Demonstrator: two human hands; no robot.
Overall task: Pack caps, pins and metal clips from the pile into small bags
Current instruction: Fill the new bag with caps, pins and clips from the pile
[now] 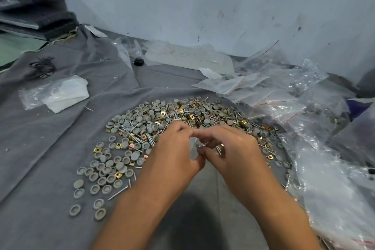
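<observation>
Two hands: left hand [174,148] and right hand [231,148], each grip pinching one small clear bag [193,146], blurred, contents indistinct, just in front of the pile [162,128]. Caps, pins, gold clips too many to count. Grey cloth-covered worktop [40,138]; scuffed pale wall [203,2] behind pile.

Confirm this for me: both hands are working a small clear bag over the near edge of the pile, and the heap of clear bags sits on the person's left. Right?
Not quite. The head view shows the heap of clear bags on the person's right, not the left. The rest holds: the left hand and right hand pinch a small clear bag over the near edge of the pile.
</observation>
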